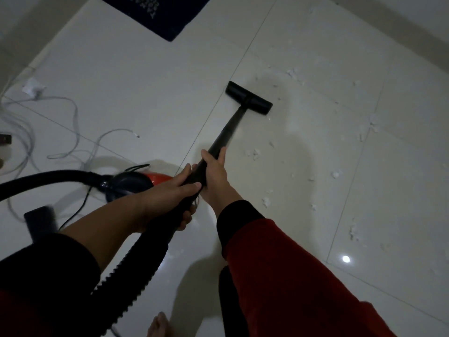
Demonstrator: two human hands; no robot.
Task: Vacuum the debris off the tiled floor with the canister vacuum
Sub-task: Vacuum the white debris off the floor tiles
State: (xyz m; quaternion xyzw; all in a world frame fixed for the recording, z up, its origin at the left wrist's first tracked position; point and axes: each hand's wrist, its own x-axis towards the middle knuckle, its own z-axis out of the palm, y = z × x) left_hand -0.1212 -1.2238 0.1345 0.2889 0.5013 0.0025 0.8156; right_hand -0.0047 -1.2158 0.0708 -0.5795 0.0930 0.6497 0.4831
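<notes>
Hands (194, 188) both grip wand (227, 135); canister (136, 180) half hidden behind left forearm; hose (136, 259) cut off.

Setting: domestic interior, dim room. Evidence: glossy pale tiled floor (126, 76); dark patterned mat (155, 13); grey cables (73, 132) loose by the wall; red canister vacuum (136, 181); bare foot (158, 324).

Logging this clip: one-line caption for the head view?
Both hands, left hand and right hand, grip the vacuum wand, floor nozzle beside white debris on tile.
</notes>
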